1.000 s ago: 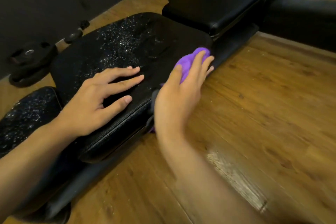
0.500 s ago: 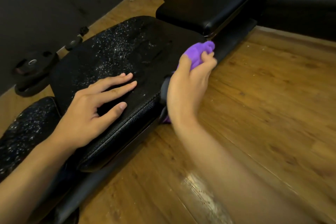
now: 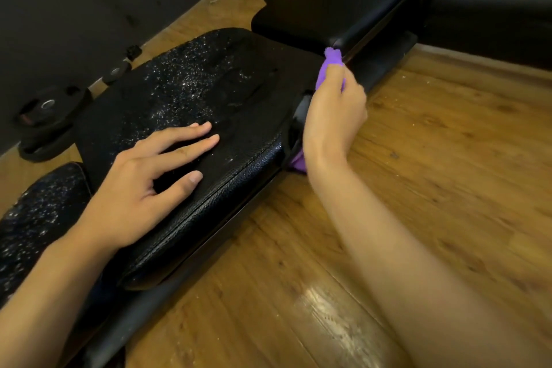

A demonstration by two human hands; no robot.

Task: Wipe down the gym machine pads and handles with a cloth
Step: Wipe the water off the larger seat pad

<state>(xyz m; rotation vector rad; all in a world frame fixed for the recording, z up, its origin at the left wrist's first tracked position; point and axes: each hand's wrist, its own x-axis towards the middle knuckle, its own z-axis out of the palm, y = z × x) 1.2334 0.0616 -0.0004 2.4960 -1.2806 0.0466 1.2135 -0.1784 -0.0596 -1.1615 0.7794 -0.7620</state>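
— Where is the purple cloth (image 3: 331, 64) just now?

— Bunched in the right hand (image 3: 333, 119), whose fingers are curled closed around it. Its top end pokes out at the near corner of the smooth black pad (image 3: 334, 0); another bit of purple shows below the wrist, against the side edge of the speckled pad (image 3: 191, 104).

— And the other hand?

— The left hand (image 3: 143, 185) lies flat on the speckled pad, fingers spread wide, holding nothing. Its thumb points toward the pad's rounded side edge.

— What room is there along that edge?

— To the right of the pads the wooden floor (image 3: 433, 173) lies open right up to the dark frame rail (image 3: 385, 63) beneath them. To the left, weight plates (image 3: 44, 116) sit on the floor close by a dark wall (image 3: 74, 9).

— Anything changed over the last second?

— Yes. The right hand lay flatter then, fingers stretched over the cloth on the pad's corner. It has since closed into a fist and moved farther along, so the cloth now reaches the gap between the two pads. The left hand has kept its place.

— Surfaces?

— The near pad is grained black leatherette, dotted with pale glinting specks toward its left; the far pad is matte and clean. A third speckled pad (image 3: 38, 212) sits at lower left. The floorboards are glossy, with a bright glare patch near the bottom.
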